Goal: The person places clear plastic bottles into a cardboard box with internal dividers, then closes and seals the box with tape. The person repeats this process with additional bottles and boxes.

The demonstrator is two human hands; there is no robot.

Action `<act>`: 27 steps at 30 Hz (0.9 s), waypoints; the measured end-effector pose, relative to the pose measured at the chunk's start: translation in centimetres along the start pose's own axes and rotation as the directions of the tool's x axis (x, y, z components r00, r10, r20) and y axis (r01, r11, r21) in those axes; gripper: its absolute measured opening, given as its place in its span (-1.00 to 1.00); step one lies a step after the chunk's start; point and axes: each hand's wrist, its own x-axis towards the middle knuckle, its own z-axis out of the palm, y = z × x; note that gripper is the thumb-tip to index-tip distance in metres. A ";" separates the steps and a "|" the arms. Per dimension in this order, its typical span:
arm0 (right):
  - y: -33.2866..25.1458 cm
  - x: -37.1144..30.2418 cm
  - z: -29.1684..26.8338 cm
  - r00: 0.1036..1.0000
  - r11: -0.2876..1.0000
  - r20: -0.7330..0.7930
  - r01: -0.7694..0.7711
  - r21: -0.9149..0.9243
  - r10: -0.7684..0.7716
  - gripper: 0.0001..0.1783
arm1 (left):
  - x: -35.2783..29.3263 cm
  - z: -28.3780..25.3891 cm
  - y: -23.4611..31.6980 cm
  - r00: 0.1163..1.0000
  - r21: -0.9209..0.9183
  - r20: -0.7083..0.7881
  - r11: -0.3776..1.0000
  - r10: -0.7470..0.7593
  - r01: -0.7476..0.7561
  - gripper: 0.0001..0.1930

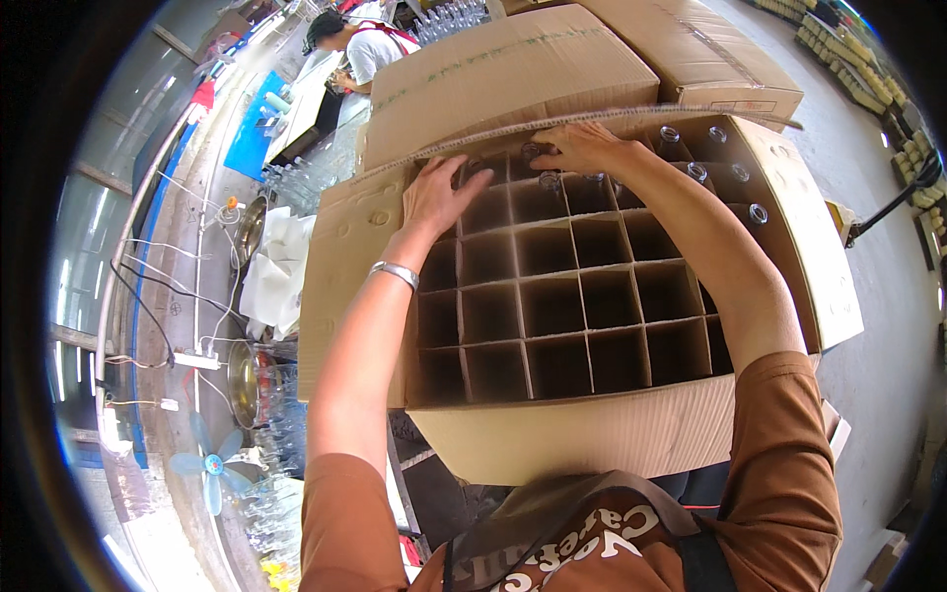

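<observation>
A large cardboard box [572,429] stands before me, its inside split by cardboard dividers [558,336] into a grid of cells. Clear glass bottles [758,213] stand upright in cells along the far and right sides, mouths up. My right hand [582,148] reaches over the far rows, fingers closed at the neck of a glass bottle [533,152]. My left hand [441,193] is at the far left cells, thumb and fingers apart, dipping just below the rim. Glass shows faintly beside its thumb; contact there is blurred. The nearer cells hold no visible bottles.
Closed cardboard boxes [513,74] stand beyond the open one. A person in white [365,54] works at a far-left table. Left are white sheets [276,271], a blue-bladed fan [212,464], cables, a power strip [197,361] and many glass bottles [281,513].
</observation>
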 end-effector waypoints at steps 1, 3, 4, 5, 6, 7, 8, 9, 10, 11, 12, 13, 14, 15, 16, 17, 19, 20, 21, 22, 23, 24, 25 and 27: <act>0.5 0.2 0.0 0.999 1.000 -0.022 0.025 0.011 -0.025 -0.36 | 0.5 -0.9 0.7 1.000 0.012 0.013 1.000 -0.018 0.017 -0.37; 1.4 0.5 0.0 0.993 0.995 -0.065 0.096 0.035 -0.094 -0.38 | 1.8 -0.6 -0.8 0.998 -0.075 -0.070 0.997 0.001 -0.006 -0.44; 1.5 0.6 0.1 0.987 0.989 -0.086 0.140 0.049 -0.135 -0.40 | 1.9 -0.6 -1.5 0.997 -0.051 -0.053 0.997 0.061 -0.064 -0.44; 1.7 0.7 0.2 0.979 0.981 -0.107 0.182 0.062 -0.175 -0.42 | 2.1 -0.5 -2.3 0.992 -0.028 -0.033 0.992 0.122 -0.123 -0.44; 1.6 0.9 0.4 0.984 0.983 -0.083 0.165 0.082 -0.158 -0.42 | 2.3 -0.2 -2.9 0.983 -0.007 -0.012 0.983 0.182 -0.182 -0.44; 1.4 1.2 0.4 0.988 0.984 -0.055 0.152 0.096 -0.147 -0.42 | 2.5 -0.2 -2.9 0.977 0.013 0.042 0.978 0.208 -0.209 -0.46; 1.1 1.4 0.5 0.990 0.984 -0.027 0.138 0.111 -0.136 -0.42 | 2.7 0.1 -3.2 0.978 -0.030 0.050 0.979 0.203 -0.202 -0.47; 0.8 1.6 0.6 0.994 0.986 -0.001 0.110 0.127 -0.110 -0.43 | 3.1 0.5 -3.4 0.978 -0.072 0.058 0.978 0.199 -0.194 -0.48; 0.2 1.7 0.9 0.996 0.986 0.029 0.082 0.143 -0.087 -0.45 | 3.4 0.8 -3.8 0.979 -0.116 0.066 0.976 0.191 -0.183 -0.49; -0.2 1.8 1.1 0.996 0.986 0.059 0.055 0.158 -0.065 -0.46 | 3.5 0.9 -4.4 0.979 -0.117 0.045 0.975 0.196 -0.190 -0.51; -0.5 2.0 1.3 0.996 0.986 0.025 0.079 0.148 -0.083 -0.47 | 3.5 1.0 -4.9 0.979 -0.116 0.024 0.974 0.200 -0.196 -0.52; -0.3 1.8 1.5 0.996 0.987 -0.010 0.089 0.134 -0.089 -0.48 | 3.7 1.0 -4.4 0.977 -0.123 0.005 0.969 0.214 -0.212 -0.54; 0.0 1.7 1.6 0.994 0.988 -0.044 0.101 0.119 -0.096 -0.49 | 3.6 0.9 -4.0 0.990 -0.166 -0.027 0.976 0.139 -0.142 -0.55; 0.2 1.7 1.6 0.996 0.988 -0.032 0.090 0.123 -0.086 -0.48 | 3.4 0.6 -3.7 0.997 -0.209 -0.056 0.975 0.061 -0.072 -0.56; 0.3 1.6 1.4 0.997 0.988 -0.022 0.080 0.131 -0.078 -0.48 | 3.2 0.2 -3.4 0.997 -0.250 -0.079 0.968 -0.018 -0.002 -0.56; 0.3 1.6 1.2 0.997 0.988 -0.011 0.071 0.139 -0.070 -0.48 | 3.1 -0.1 -4.1 0.992 -0.185 -0.117 0.980 0.045 -0.066 -0.55; 0.0 1.6 1.2 0.999 0.993 -0.023 0.043 0.107 -0.041 -0.47 | 2.3 -0.2 -3.9 0.981 -0.082 -0.104 0.982 0.162 -0.171 -0.53; -0.2 1.6 1.1 0.999 0.995 -0.030 0.031 0.092 -0.028 -0.46 | 1.9 -0.3 -3.9 0.971 -0.030 -0.094 0.975 0.219 -0.222 -0.52; -0.5 1.5 1.1 0.998 0.999 -0.058 0.007 0.054 -0.004 -0.50 | 2.1 -0.1 -4.5 0.969 -0.020 -0.039 0.969 0.246 -0.246 -0.49; -1.0 1.2 0.9 0.996 1.000 -0.091 -0.016 0.013 0.018 -0.54 | 2.3 -0.4 -4.6 0.964 -0.001 -0.019 0.964 0.265 -0.265 -0.49; -1.5 0.9 0.8 0.992 0.999 -0.124 -0.042 -0.027 0.038 -0.58 | 2.5 -0.8 -4.8 0.959 0.016 0.002 0.959 0.284 -0.284 -0.49; -1.7 0.8 0.8 0.985 0.997 -0.156 -0.077 -0.032 0.071 -0.58 | 2.6 -1.1 -4.9 0.953 0.033 0.024 0.952 0.303 -0.304 -0.49; -1.6 0.4 0.9 0.977 0.993 -0.185 -0.114 -0.038 0.105 -0.57 | 2.7 -1.0 -4.9 0.968 -0.064 0.071 0.970 0.240 -0.236 -0.49; -1.7 0.2 0.9 0.956 0.969 -0.181 -0.243 -0.052 0.231 -0.55 | 2.9 -0.7 -4.8 0.975 -0.245 0.181 0.966 0.128 -0.081 -0.49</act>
